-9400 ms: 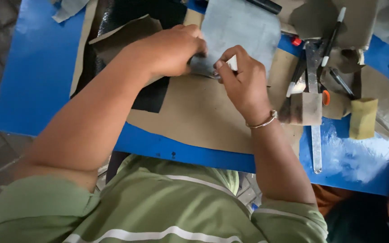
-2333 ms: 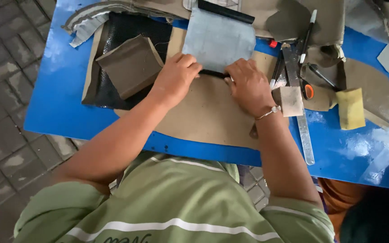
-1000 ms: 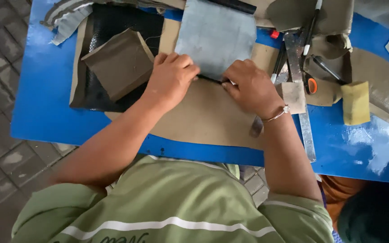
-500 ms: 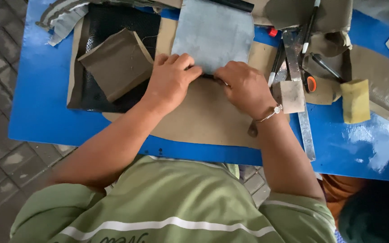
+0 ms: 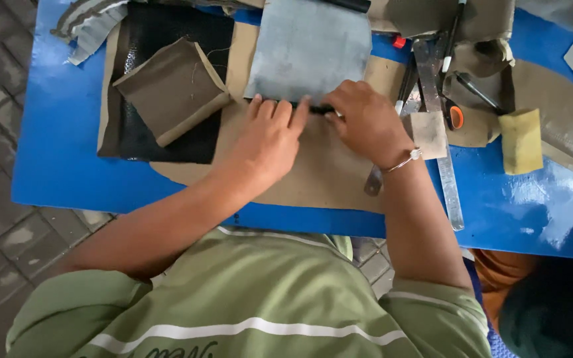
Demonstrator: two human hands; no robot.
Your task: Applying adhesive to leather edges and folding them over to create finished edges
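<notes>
Since half a second ago, your left hand (image 5: 270, 136) has uncurled, its fingers now flat and spread on the grey sheet's (image 5: 310, 50) lower edge at upper centre. Your right hand (image 5: 366, 119) stays curled beside it, pinching the black trim (image 5: 319, 108). Beyond, right, lies a ruler (image 5: 440, 132).

Two hands work at the near edge of one grey sheet (image 5: 310, 50): the left hand (image 5: 270, 136) and the right hand (image 5: 366, 122). One black textured sheet (image 5: 167, 79) lies far left, with one brown folded piece (image 5: 170, 89) on it. One metal ruler (image 5: 442, 152), one yellow sponge (image 5: 520, 140) and one orange-handled scissors (image 5: 455, 116) lie right.
</notes>
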